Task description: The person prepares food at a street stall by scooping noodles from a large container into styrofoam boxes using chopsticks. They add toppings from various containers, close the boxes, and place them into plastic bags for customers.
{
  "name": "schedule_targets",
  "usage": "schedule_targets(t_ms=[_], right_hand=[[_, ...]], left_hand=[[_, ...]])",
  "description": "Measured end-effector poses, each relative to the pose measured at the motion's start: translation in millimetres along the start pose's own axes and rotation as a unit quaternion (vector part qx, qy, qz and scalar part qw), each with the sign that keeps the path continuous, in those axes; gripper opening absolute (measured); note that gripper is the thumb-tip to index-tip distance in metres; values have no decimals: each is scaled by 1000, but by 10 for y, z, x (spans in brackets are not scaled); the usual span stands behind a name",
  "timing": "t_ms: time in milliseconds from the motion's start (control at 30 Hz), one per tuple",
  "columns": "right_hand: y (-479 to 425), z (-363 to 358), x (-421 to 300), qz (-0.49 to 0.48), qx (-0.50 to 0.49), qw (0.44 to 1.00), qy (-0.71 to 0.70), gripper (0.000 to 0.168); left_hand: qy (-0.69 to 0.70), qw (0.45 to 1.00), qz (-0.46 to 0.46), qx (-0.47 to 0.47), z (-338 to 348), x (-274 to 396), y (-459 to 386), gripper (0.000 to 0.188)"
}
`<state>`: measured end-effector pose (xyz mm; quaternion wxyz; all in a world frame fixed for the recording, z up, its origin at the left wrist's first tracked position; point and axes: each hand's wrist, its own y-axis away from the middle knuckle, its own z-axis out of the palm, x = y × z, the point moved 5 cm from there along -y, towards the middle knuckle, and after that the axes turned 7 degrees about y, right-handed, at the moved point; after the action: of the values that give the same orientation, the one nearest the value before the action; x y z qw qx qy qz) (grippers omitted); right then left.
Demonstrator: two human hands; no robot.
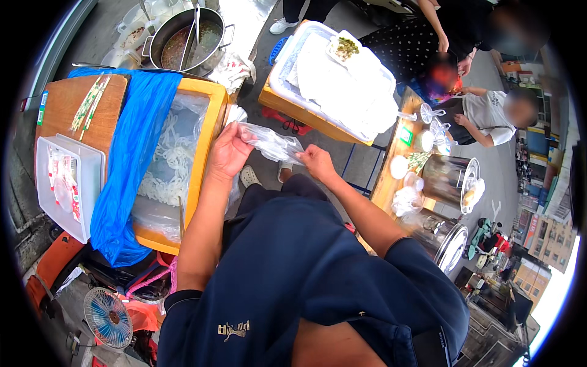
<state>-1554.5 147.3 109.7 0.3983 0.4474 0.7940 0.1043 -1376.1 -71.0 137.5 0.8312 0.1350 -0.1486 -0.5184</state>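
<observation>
A clear plastic bag (275,143) is stretched between my two hands in front of my body. My left hand (228,149) pinches one end of it, near the rim of a yellow foam box (195,169). The opposite end is gripped by my right hand (318,161). Pale noodles (167,160), perhaps rice noodles, lie in the plastic-lined foam box at my left. Blue plastic sheeting (133,151) is folded back across that box. Beyond the bag, a white tub (279,85) sits on another yellow box, with white sheets (339,91) and a tray of chopped greens (347,48) on top.
A divided pot (156,48) of broth stands at the upper left. Packaged chopsticks (89,103) lie on a wooden board (112,96) beside a plastic bin (98,165). At right, a wooden table (380,179) holds steel pots (447,179). Several people stand beyond; a fan (110,316) is lower left.
</observation>
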Motion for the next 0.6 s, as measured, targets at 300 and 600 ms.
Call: schedule_targets(t_ms=[300, 600], right_hand=[[363, -680, -1193, -369, 128, 921, 0, 65], [15, -621, -273, -22, -195, 808, -556, 24]], left_hand=[[-368, 912, -118, -136, 800, -382, -31, 29], [-694, 718, -18, 47, -371, 92, -718, 15]])
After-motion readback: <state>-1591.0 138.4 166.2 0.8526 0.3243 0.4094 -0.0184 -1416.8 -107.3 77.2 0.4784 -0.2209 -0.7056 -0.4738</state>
